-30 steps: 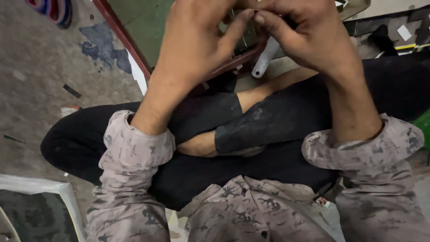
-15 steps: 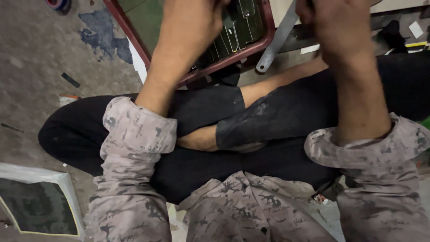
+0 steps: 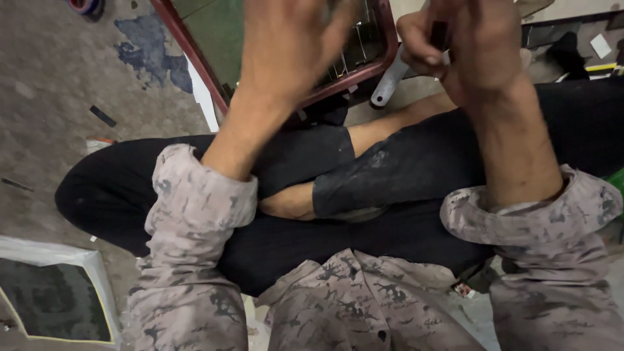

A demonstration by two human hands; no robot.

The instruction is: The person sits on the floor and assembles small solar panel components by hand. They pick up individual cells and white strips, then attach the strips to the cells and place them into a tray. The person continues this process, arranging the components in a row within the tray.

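I sit cross-legged on a concrete floor with both hands raised in front of me. My right hand (image 3: 484,49) pinches a small dark object (image 3: 440,32) between thumb and fingers. My left hand (image 3: 292,45) is blurred and hovers over a red-framed panel (image 3: 367,70) with a green face and thin metal wires inside. Its fingertips run out of the top of the view, so I cannot tell what they hold. A pale grey tube (image 3: 389,83) pokes out from under the right hand, beside the frame's corner.
My black-trousered legs (image 3: 403,169) fill the middle of the view. A white-edged dark panel (image 3: 58,299) lies on the floor at the lower left. A blue stain (image 3: 149,49) and a small black strip (image 3: 103,116) mark the floor on the left. Dark clutter (image 3: 572,52) sits at the upper right.
The hands, pressed together a second ago, have drawn apart, the right one moving right. The view has tilted so the red frame shows more.
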